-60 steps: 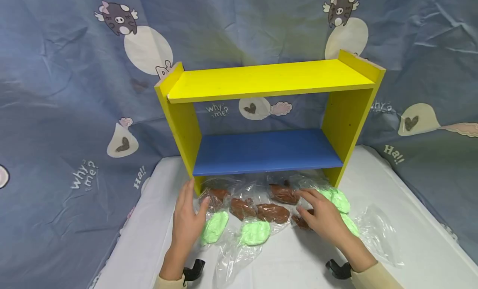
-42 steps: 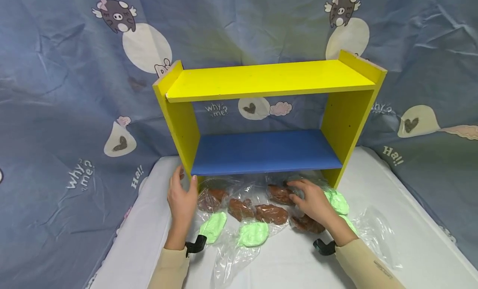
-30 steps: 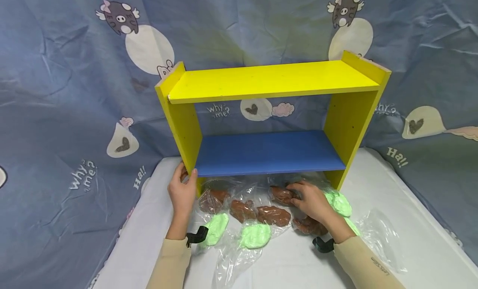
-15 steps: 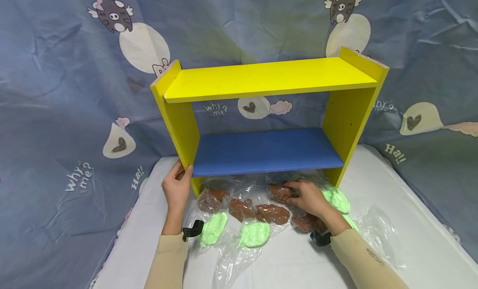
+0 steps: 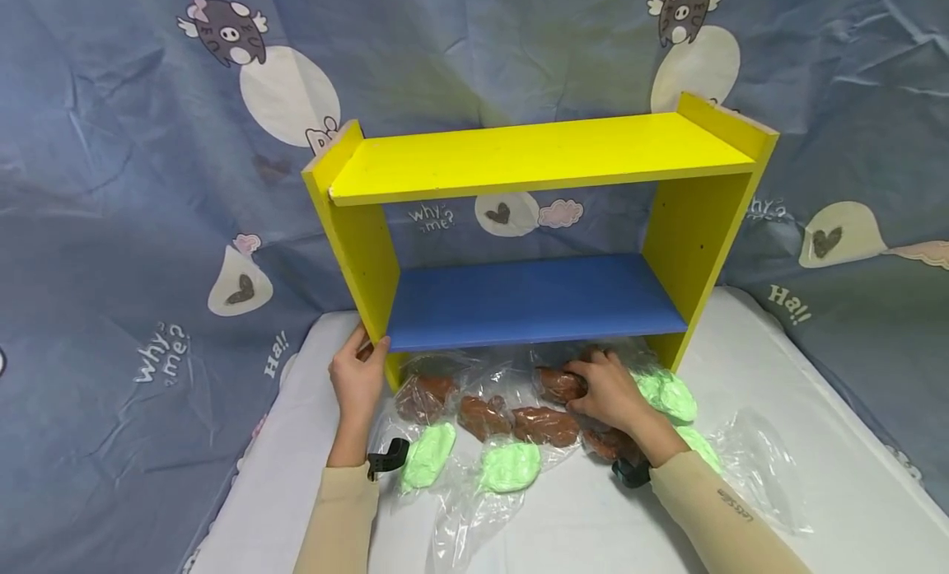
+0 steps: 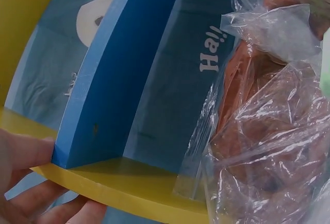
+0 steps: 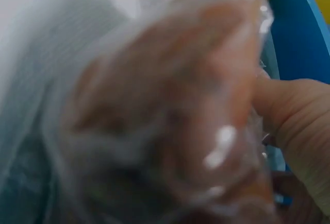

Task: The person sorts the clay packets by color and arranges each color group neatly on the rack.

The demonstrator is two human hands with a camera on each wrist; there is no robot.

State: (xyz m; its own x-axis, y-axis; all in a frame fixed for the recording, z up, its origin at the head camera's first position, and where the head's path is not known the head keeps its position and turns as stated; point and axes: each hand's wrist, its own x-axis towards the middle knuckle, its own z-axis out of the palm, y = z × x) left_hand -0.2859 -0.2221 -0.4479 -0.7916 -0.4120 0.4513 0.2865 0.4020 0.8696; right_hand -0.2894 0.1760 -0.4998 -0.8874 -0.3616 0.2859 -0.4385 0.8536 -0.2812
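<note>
A yellow wooden shelf unit (image 5: 519,158) stands at the frame's centre on the white-covered desk (image 5: 778,442), its blue lower board (image 5: 530,302) below the top board. The left hand (image 5: 357,380) grips its left upright, lower left of centre. Before it lie clear bags of brown dough (image 5: 482,413) and green dough (image 5: 507,467); the right hand (image 5: 608,389) rests on a brown dough bag (image 5: 558,385), right of centre. A printed blue cloth (image 5: 133,228) hangs behind.

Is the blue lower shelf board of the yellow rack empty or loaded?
Empty: the blue shelf board is bare; the bagged brown and green lumps lie on the white table.
</note>
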